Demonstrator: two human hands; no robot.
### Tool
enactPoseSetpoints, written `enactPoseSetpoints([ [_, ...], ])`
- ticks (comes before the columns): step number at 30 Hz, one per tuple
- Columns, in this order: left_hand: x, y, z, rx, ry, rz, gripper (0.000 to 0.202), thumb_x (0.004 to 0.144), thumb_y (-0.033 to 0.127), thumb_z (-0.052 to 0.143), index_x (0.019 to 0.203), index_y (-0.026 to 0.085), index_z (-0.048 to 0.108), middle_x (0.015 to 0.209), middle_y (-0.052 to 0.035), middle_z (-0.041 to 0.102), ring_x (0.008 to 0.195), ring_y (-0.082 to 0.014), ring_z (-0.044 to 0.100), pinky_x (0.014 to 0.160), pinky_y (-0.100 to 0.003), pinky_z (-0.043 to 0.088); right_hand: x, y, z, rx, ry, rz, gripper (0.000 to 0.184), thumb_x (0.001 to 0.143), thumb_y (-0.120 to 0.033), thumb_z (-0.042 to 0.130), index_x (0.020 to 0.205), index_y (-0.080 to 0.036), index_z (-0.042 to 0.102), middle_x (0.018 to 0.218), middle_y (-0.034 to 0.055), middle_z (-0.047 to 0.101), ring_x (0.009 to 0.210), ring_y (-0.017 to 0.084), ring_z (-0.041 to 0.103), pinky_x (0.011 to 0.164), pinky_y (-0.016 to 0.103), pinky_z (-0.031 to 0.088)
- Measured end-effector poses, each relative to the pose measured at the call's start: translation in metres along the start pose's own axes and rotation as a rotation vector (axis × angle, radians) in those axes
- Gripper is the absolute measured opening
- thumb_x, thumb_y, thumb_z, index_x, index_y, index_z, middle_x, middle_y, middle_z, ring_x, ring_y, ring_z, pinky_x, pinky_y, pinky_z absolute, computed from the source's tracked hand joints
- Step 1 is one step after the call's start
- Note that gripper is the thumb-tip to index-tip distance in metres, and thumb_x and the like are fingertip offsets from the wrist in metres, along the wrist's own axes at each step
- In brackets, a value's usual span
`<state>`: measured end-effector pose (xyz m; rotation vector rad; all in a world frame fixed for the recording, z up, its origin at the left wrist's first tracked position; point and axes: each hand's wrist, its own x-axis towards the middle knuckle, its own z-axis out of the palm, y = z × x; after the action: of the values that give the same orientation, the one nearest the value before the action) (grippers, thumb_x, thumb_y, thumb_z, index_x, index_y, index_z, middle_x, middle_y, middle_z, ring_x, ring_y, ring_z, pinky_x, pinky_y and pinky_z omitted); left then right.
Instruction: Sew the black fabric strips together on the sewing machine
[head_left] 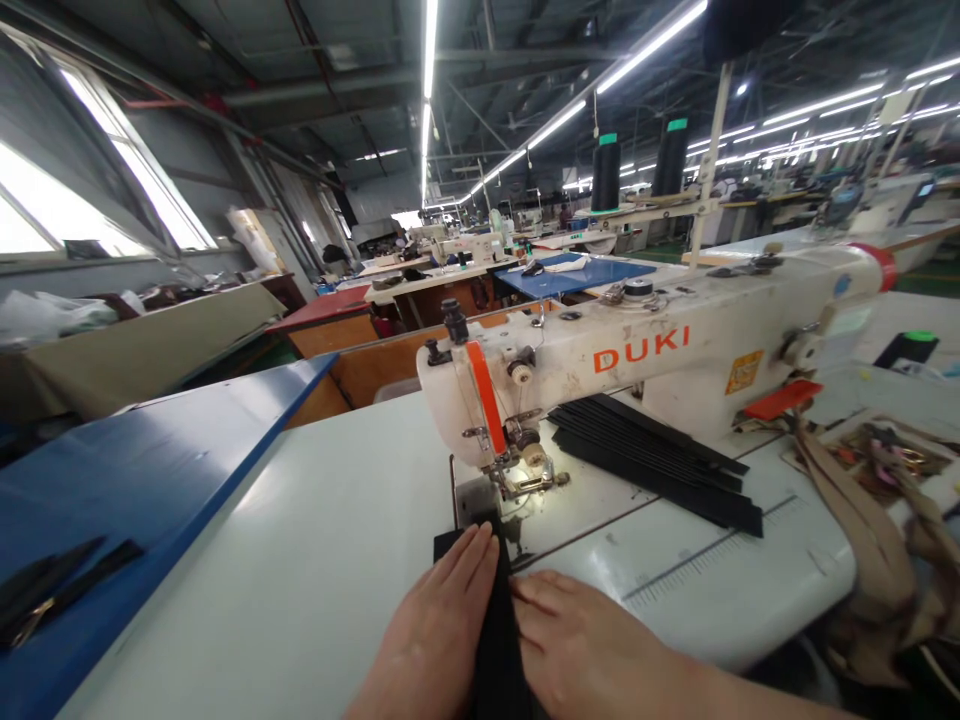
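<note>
A white DUKI sewing machine (645,360) stands on the pale table (300,540). A narrow black fabric strip (495,620) runs from the table's near edge toward the presser foot (525,470). My left hand (439,630) lies flat on the strip's left side, fingers stretched out toward the needle. My right hand (585,640) lies flat against the strip's right side, fingers together and pointing left. Both hands press the strip onto the table just in front of the foot.
A pile of black strips (660,460) lies under the machine's arm. A blue board (135,480) with black pieces sits at the left. Beige fabric (870,540) hangs at the right edge. Thread cones (606,170) and other sewing stations stand behind.
</note>
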<state>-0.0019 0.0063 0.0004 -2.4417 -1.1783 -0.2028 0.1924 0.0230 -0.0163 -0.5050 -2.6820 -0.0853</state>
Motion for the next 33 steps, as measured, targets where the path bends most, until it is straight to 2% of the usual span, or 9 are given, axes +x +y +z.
enactPoseSetpoints([
  [4,0.005,0.004,-0.008,-0.031,-0.074,-0.04,0.057,0.071,-0.001,0.039,0.124,0.008,0.059,0.13,-0.014,0.06,0.12,-0.0217,0.057,0.099,-0.031,0.047,-0.004,-0.002,0.0,-0.024,-0.016,0.012,0.015,0.089,-0.02,0.056,0.093,-0.011,0.067,0.102,0.0115,0.068,0.101,0.022,0.057,0.094,0.032,0.044],
  [6,0.006,0.005,-0.008,-0.054,-0.076,-0.071,0.059,0.07,-0.001,0.039,0.125,0.009,0.059,0.13,-0.0139,0.06,0.12,-0.0219,0.057,0.1,-0.032,0.047,-0.005,-0.002,0.003,-0.042,-0.021,0.02,0.015,0.088,-0.019,0.055,0.094,-0.011,0.066,0.104,0.0119,0.067,0.104,0.022,0.057,0.097,0.034,0.043],
  [9,0.005,0.003,-0.007,-0.086,-0.101,-0.106,0.064,0.067,-0.001,0.039,0.127,0.012,0.058,0.132,-0.0118,0.059,0.121,-0.0205,0.056,0.1,-0.033,0.047,-0.004,-0.002,0.008,-0.053,-0.035,0.014,0.014,0.088,-0.018,0.055,0.094,-0.011,0.066,0.106,0.0128,0.066,0.104,0.022,0.057,0.097,0.035,0.042],
  [12,0.005,0.0,-0.007,-0.09,-0.134,-0.078,0.064,0.068,-0.001,0.038,0.127,0.01,0.058,0.131,-0.0131,0.059,0.12,-0.0206,0.057,0.1,-0.033,0.047,-0.003,-0.002,0.009,-0.042,-0.016,0.013,0.013,0.086,-0.018,0.057,0.092,-0.011,0.066,0.106,0.0131,0.066,0.1,0.022,0.057,0.095,0.034,0.043],
  [16,0.001,-0.002,-0.004,-0.059,-0.05,-0.027,0.056,0.073,0.001,0.038,0.125,0.007,0.058,0.129,-0.0156,0.06,0.117,-0.0214,0.059,0.098,-0.031,0.049,-0.003,-0.002,0.005,-0.021,0.007,0.01,0.012,0.087,-0.019,0.057,0.09,-0.011,0.066,0.102,0.0127,0.066,0.097,0.022,0.057,0.091,0.034,0.045],
  [19,-0.003,-0.003,0.002,-0.048,0.018,-0.042,0.057,0.075,0.002,0.039,0.128,0.011,0.055,0.129,-0.0135,0.061,0.117,-0.0207,0.06,0.097,-0.031,0.049,-0.002,-0.002,0.001,-0.011,0.015,0.002,0.013,0.088,-0.019,0.056,0.089,-0.011,0.066,0.1,0.0124,0.066,0.096,0.022,0.057,0.09,0.034,0.045],
  [23,-0.007,-0.004,0.009,-0.049,0.029,-0.019,0.059,0.075,0.005,0.04,0.133,0.014,0.051,0.13,-0.0111,0.061,0.116,-0.0199,0.06,0.096,-0.029,0.05,0.0,-0.002,-0.004,0.001,-0.008,0.004,0.013,0.088,-0.019,0.057,0.088,-0.01,0.067,0.101,0.013,0.066,0.095,0.023,0.057,0.088,0.034,0.046],
  [26,-0.009,-0.004,0.011,-0.053,0.083,-0.044,0.061,0.075,0.006,0.04,0.134,0.014,0.049,0.132,-0.0102,0.06,0.118,-0.0196,0.058,0.097,-0.029,0.049,0.001,-0.001,-0.004,0.014,-0.01,0.011,0.016,0.089,-0.02,0.056,0.089,-0.009,0.067,0.101,0.0141,0.066,0.094,0.022,0.057,0.087,0.033,0.046],
  [33,-0.006,-0.004,0.004,-0.087,0.05,-0.022,0.065,0.075,0.005,0.041,0.139,0.015,0.043,0.133,-0.0101,0.059,0.118,-0.0195,0.059,0.096,-0.029,0.05,0.0,-0.002,-0.001,0.016,0.003,0.015,0.017,0.09,-0.022,0.055,0.09,-0.009,0.067,0.1,0.0136,0.067,0.094,0.022,0.057,0.087,0.033,0.046],
])
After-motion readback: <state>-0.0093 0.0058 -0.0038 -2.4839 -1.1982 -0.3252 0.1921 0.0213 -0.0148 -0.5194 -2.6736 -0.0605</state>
